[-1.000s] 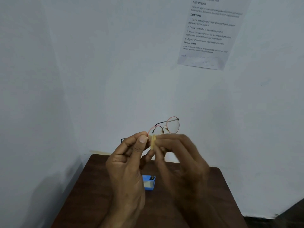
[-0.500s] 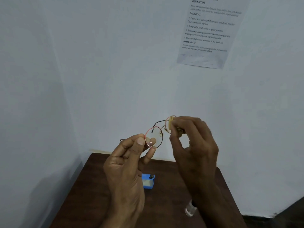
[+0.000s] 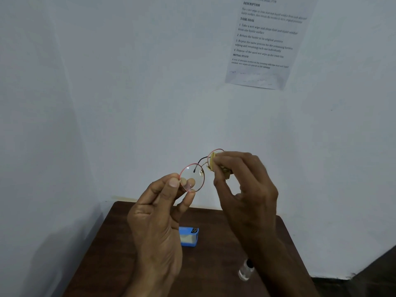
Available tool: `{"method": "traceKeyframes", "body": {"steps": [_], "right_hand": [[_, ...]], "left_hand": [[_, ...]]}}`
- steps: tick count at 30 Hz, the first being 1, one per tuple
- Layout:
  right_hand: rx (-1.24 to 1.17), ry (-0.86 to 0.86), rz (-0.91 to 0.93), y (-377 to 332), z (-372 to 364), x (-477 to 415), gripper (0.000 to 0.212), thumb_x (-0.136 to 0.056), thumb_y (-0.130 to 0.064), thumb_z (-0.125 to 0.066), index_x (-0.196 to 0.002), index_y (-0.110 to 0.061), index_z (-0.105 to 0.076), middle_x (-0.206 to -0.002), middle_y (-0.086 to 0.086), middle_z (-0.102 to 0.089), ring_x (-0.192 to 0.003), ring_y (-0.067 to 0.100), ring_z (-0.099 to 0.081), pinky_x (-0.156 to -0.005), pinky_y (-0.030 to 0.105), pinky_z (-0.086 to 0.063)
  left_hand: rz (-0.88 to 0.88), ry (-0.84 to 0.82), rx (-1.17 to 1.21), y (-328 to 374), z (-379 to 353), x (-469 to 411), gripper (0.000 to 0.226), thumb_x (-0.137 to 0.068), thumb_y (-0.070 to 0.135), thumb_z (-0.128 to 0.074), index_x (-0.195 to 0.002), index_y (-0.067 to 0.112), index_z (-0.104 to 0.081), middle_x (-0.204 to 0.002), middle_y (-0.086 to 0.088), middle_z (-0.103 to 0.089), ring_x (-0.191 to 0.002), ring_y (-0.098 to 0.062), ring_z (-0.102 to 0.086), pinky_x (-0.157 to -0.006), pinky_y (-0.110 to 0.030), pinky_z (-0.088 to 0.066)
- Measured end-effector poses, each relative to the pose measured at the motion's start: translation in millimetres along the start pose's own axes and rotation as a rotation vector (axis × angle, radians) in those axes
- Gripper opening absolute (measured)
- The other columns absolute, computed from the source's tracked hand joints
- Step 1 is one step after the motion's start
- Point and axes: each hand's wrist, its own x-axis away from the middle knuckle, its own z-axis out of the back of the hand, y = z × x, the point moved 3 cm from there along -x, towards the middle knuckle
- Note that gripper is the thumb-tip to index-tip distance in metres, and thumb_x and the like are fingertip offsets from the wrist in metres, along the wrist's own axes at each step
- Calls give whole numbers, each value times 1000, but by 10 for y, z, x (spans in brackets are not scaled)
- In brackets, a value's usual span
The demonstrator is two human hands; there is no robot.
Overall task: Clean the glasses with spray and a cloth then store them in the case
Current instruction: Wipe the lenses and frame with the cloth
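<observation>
A: Big stuff first. What's on the dark wooden table (image 3: pixel 214 275)?

B: A small blue case (image 3: pixel 189 236) near the middle, lid state unclear. A small clear spray bottle (image 3: pixel 246 270) w/ a dark cap stands toward the right edge. Nobody's touching either. A printed sheet (image 3: pixel 263 41) hangs on the wall above.

A: And the hands?

B: Both are raised well above the table. The left hand (image 3: pixel 156 217) pinches the rim of one lens of the round wire-rim glasses (image 3: pixel 192 179) between thumb and fingertips; that lens is bare. The right hand (image 3: pixel 246 189) has its fingers closed narrow on a folded yellowish cloth (image 3: pixel 214 162), pressed on the other lens.

A: So which step?

B: Looks like the wipe step, roughly mid-task. Spraying is prob. done, since the bottle sits on the table, but that can't be confirmed.

A: Next move?

B: Likely rubbing that lens on both sides w/ a light pinch, since the frame is thin. Then fold the arms and bring the glasses down to the case.

A: Any diff vs. a second ago?

B: Yes. The cloth was then at the lens by the left thumb; half a sec ago it was on the far lens, as it is now. The left-hand grip looks unchanged.
</observation>
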Motion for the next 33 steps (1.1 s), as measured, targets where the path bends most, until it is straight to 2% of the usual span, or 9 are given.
{"method": "traceKeyframes", "body": {"steps": [4,13,17,25,28,33], "right_hand": [[13,30,-18,60,26,-54,11,-91,-1,-76,-99,-7,-78,-103,1,-74,-87,17,-65,-78,28,-54],[24,33,-40,111,49,-79,13,-88,1,-79,-98,-9,-77,-97,-1,-74,-82,16,-63,-76,24,-52],[21,27,-40,118,62,-79,13,-88,0,-79,-98,-8,-77,-98,0,-74,-83,16,-65,-77,19,-52],[-20,2,-98,201,73,-24,15,-88,-2,-80,-100,-11,-77,-100,-3,-74,-87,16,-67,-74,29,-57],[-25,-1,-107,199,87,11,15,-87,-1,-78,-99,-11,-76,-98,-3,-73,-85,15,-66,-74,28,-56],[-26,-20,-121,218,90,109,16,-87,-2,-78,-99,-12,-76,-99,-4,-72,-85,13,-66,-73,30,-56]], "left_hand": [[-24,-8,-19,13,-2,11,12,-77,17,-70,-83,17,-81,-85,-9,-79,-80,-24,-80,-64,-27,-63],[-36,-2,-34,26,12,18,15,-75,18,-72,-88,13,-79,-87,-10,-79,-79,-23,-79,-64,-27,-63],[-42,-14,-37,38,26,10,12,-77,18,-72,-83,18,-82,-87,-9,-79,-82,-26,-80,-65,-28,-64],[-33,-15,-28,15,22,14,11,-77,18,-71,-83,18,-81,-86,-9,-79,-81,-24,-80,-64,-27,-63],[-35,-16,-30,8,27,13,13,-75,20,-73,-84,17,-81,-88,-9,-79,-82,-24,-80,-64,-27,-63],[-46,-15,-28,15,22,-21,30,-63,32,-79,-89,16,-80,-90,-8,-79,-85,-26,-80,-64,-27,-63]]}}
